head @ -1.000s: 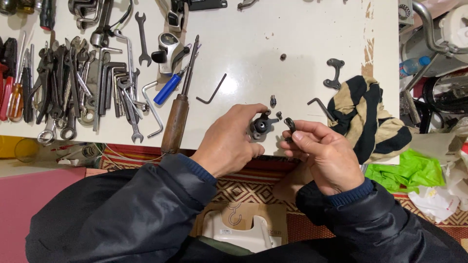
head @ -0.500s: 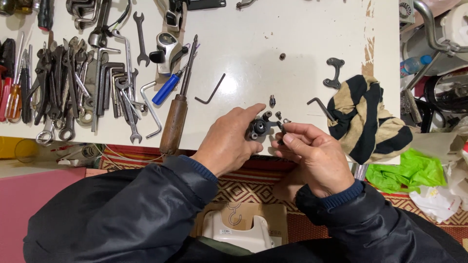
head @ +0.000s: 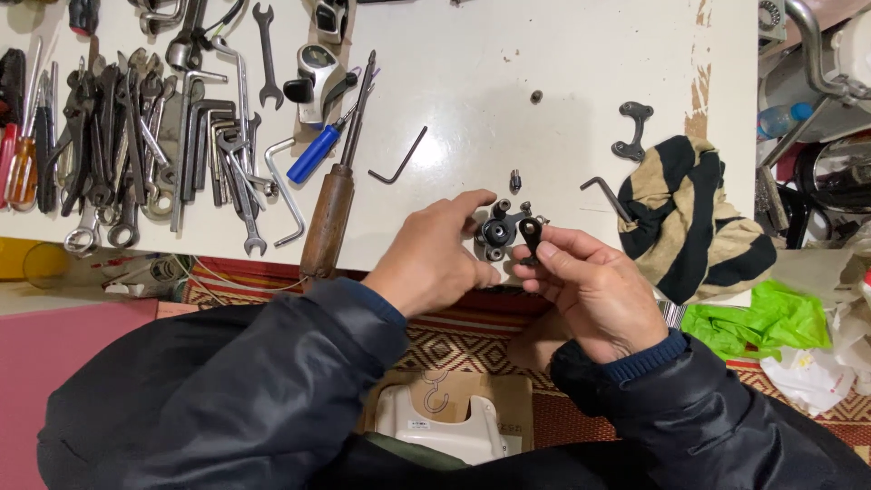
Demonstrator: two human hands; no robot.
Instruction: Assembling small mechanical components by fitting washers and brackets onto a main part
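Both hands hold the black part, hub facing up.

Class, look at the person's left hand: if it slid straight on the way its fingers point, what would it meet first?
Probably the striped cloth. The left hand, holding the small black round part, points right across the white table, though the right hand's fingers may come first.

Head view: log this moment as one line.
left hand: holds black round part at table edge | right hand: pinches small black bracket beside it | nearby: hex key, striped cloth

White worktable, patterned rug, pink floor
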